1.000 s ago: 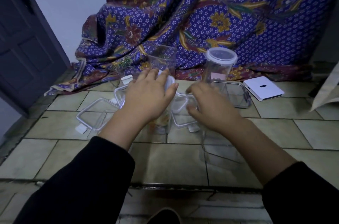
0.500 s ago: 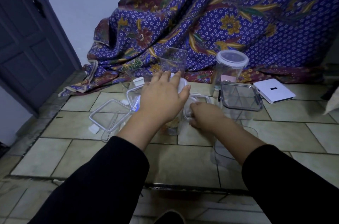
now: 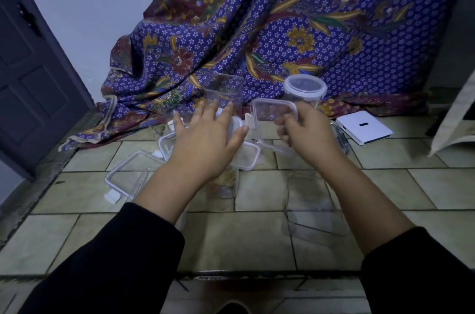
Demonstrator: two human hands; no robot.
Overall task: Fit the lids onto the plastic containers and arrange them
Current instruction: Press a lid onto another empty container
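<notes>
My right hand [image 3: 307, 133] holds a clear square lid [image 3: 270, 113] tilted up off the floor. My left hand [image 3: 205, 144] rests palm-down, fingers spread, on top of a tall clear container [image 3: 228, 180] standing on the tiles. Another square lid [image 3: 250, 156] lies just right of that hand. A further lid [image 3: 128, 174] lies flat at the left. An open clear container [image 3: 227, 88] stands behind, and a round jar with its lid on [image 3: 304, 89] stands at the back right. A clear empty container [image 3: 311, 210] sits under my right forearm.
A blue floral cloth [image 3: 282, 30] drapes behind the containers. A white flat box [image 3: 365, 127] lies at the right on the tiled floor [image 3: 102, 236]. A dark door [image 3: 30, 69] stands at the left. A pale sheet [image 3: 460, 113] hangs at the far right.
My right hand has picked a square lid off the floor and raised it, tilted. My left hand stays on the tall container, fingers spread wider.
</notes>
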